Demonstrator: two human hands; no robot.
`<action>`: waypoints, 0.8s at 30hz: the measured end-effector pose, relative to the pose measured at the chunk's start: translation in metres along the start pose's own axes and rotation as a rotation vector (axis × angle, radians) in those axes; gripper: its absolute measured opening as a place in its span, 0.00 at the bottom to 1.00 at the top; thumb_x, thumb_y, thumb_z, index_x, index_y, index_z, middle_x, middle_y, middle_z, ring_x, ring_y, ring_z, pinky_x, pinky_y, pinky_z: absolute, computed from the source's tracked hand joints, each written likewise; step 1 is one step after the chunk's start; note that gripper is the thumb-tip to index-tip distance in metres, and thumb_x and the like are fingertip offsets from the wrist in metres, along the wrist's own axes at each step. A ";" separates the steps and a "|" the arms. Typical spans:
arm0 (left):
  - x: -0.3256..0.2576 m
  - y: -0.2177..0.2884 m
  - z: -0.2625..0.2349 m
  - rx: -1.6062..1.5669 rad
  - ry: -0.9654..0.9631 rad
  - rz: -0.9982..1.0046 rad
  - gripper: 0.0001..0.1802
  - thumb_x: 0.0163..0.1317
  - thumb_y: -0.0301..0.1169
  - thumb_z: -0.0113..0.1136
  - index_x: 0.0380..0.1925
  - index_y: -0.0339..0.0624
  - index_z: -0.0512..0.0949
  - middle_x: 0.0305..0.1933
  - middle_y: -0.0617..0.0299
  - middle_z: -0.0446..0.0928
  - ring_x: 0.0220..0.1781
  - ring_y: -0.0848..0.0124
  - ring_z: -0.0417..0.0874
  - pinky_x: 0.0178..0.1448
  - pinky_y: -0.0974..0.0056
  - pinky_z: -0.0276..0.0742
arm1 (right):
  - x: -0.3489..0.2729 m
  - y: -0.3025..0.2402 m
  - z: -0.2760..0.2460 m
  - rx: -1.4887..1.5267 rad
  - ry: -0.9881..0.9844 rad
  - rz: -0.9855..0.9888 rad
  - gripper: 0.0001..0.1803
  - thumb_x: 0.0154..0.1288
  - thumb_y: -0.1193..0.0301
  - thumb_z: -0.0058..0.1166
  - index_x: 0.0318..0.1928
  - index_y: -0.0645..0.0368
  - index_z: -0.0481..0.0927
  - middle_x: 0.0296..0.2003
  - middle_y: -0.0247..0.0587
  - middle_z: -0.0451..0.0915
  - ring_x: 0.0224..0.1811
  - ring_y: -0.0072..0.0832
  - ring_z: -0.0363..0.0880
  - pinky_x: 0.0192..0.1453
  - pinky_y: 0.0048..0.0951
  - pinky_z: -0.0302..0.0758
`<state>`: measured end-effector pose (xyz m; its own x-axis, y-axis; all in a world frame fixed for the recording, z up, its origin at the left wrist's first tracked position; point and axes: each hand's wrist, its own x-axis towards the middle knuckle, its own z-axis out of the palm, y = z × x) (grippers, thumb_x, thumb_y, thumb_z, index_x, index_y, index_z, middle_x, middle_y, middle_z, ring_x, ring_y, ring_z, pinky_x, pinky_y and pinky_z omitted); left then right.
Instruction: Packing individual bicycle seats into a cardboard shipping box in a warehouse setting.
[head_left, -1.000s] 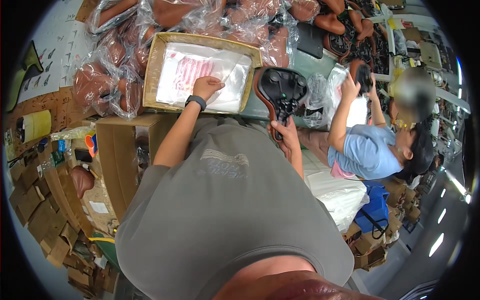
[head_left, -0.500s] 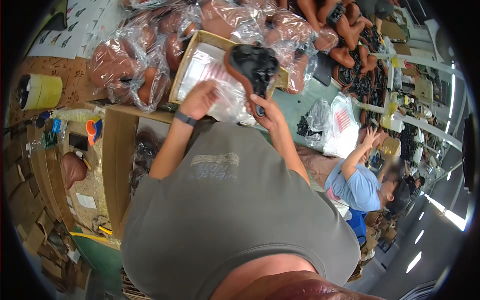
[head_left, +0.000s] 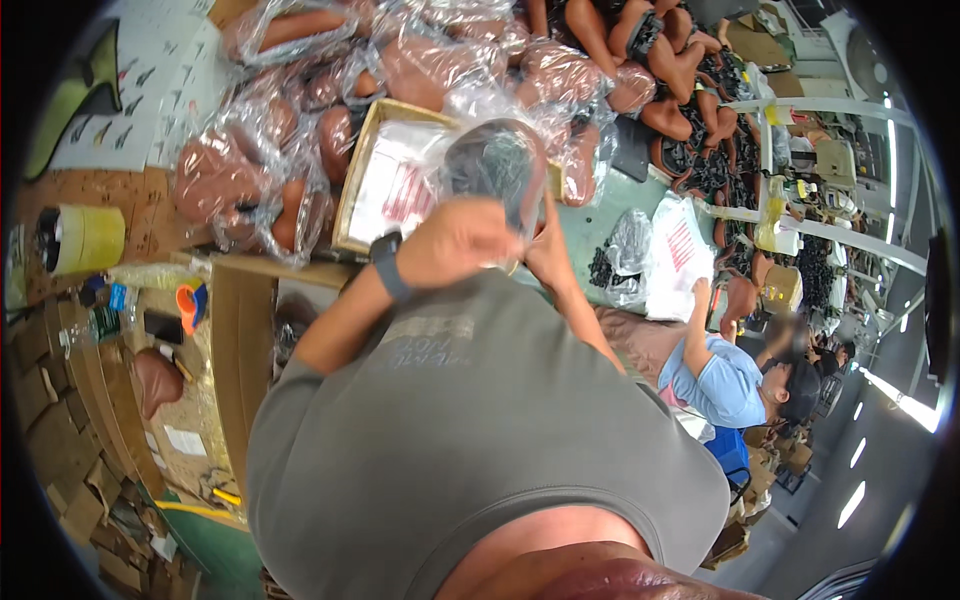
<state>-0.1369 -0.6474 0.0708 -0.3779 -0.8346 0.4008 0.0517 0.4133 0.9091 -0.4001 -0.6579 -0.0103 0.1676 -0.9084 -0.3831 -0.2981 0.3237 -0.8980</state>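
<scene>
- One big heap of brown seats (head_left: pixel 430 70) spreads across the far side, many wrapped in clear plastic.
- A green table (head_left: pixel 590 220) shows to the right of the hands, with a white stack of bags (head_left: pixel 677 250) lying farther right.
- A person in a blue shirt (head_left: pixel 728 385) is at the right, one hand by that stack.
- A cardboard carton (head_left: pixel 238 350) stands at the near left.
- A shallow box (head_left: pixel 352 190) lies ahead of the wearer, near the heap, with red-printed plastic sleeves (head_left: pixel 405 190) inside.
- The bike seat (head_left: pixel 497 165) is raised in front of the box's right part, its wide end pointing far, clear film over that end.
- The left hand (head_left: pixel 465 240) is blurred across the seat's near end; whether its fingers pinch the film cannot be told.
- The right hand (head_left: pixel 545 245) grasps the seat along its right edge near the narrow end, partly hidden.
- A yellow roll (head_left: pixel 90 240) stands at the far left.
- A dark wristband (head_left: pixel 387 268) circles the left wrist.
</scene>
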 end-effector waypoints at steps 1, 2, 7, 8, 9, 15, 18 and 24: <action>0.001 0.011 0.000 -0.019 -0.178 -0.094 0.05 0.69 0.26 0.74 0.37 0.35 0.88 0.29 0.55 0.76 0.33 0.59 0.80 0.39 0.59 0.73 | 0.016 0.010 -0.002 0.274 0.014 -0.035 0.53 0.61 0.81 0.77 0.82 0.63 0.60 0.51 0.47 0.89 0.49 0.37 0.91 0.53 0.34 0.89; -0.007 0.005 -0.003 -0.064 -0.180 -0.194 0.05 0.70 0.26 0.73 0.37 0.36 0.90 0.29 0.57 0.77 0.34 0.64 0.81 0.40 0.59 0.74 | 0.022 -0.002 -0.012 0.459 -0.012 0.122 0.47 0.62 0.81 0.75 0.78 0.63 0.64 0.49 0.46 0.88 0.46 0.35 0.91 0.48 0.33 0.89; 0.000 -0.042 0.016 -0.553 0.682 -0.491 0.30 0.68 0.35 0.79 0.67 0.37 0.83 0.56 0.58 0.89 0.53 0.68 0.86 0.62 0.61 0.81 | 0.061 -0.027 0.000 -0.367 0.125 -0.738 0.44 0.66 0.73 0.75 0.77 0.66 0.65 0.46 0.42 0.88 0.42 0.30 0.90 0.47 0.33 0.88; 0.001 -0.059 0.026 -0.474 0.668 -0.410 0.40 0.63 0.39 0.84 0.71 0.34 0.79 0.61 0.58 0.86 0.60 0.66 0.86 0.67 0.58 0.80 | 0.058 -0.039 0.005 -0.413 0.011 -0.821 0.43 0.68 0.70 0.75 0.78 0.64 0.67 0.47 0.42 0.89 0.45 0.28 0.90 0.51 0.32 0.87; -0.002 -0.081 0.003 -0.215 0.315 -0.557 0.35 0.73 0.43 0.73 0.74 0.38 0.75 0.65 0.60 0.81 0.60 0.71 0.82 0.66 0.59 0.80 | 0.052 -0.048 0.005 -0.458 -0.088 -0.892 0.42 0.70 0.67 0.75 0.79 0.62 0.69 0.48 0.43 0.89 0.48 0.26 0.90 0.55 0.31 0.86; 0.055 -0.102 -0.118 -0.650 1.336 -0.290 0.21 0.79 0.48 0.67 0.60 0.47 0.82 0.49 0.63 0.85 0.42 0.75 0.81 0.49 0.65 0.81 | 0.121 -0.019 -0.096 -0.150 -0.876 0.165 0.34 0.78 0.75 0.64 0.81 0.57 0.73 0.65 0.48 0.86 0.39 0.26 0.90 0.41 0.32 0.90; -0.017 -0.180 -0.127 -0.054 1.354 -0.632 0.44 0.71 0.32 0.74 0.81 0.32 0.64 0.83 0.45 0.69 0.77 0.53 0.75 0.82 0.49 0.70 | 0.231 -0.027 -0.165 -0.024 0.025 0.027 0.15 0.71 0.74 0.67 0.56 0.61 0.89 0.42 0.35 0.91 0.29 0.22 0.84 0.31 0.27 0.79; 0.069 -0.173 0.013 0.778 0.116 -0.086 0.13 0.62 0.24 0.65 0.47 0.42 0.87 0.57 0.53 0.88 0.62 0.52 0.87 0.68 0.44 0.82 | 0.518 0.027 -0.286 -0.653 0.489 -0.126 0.68 0.55 0.27 0.72 0.69 0.87 0.74 0.61 0.82 0.83 0.69 0.62 0.84 0.71 0.49 0.82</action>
<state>-0.1845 -0.7721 -0.0606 -0.2503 -0.8902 0.3807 -0.6506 0.4459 0.6148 -0.5903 -1.1951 -0.1707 -0.1470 -0.9890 -0.0144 -0.8159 0.1294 -0.5636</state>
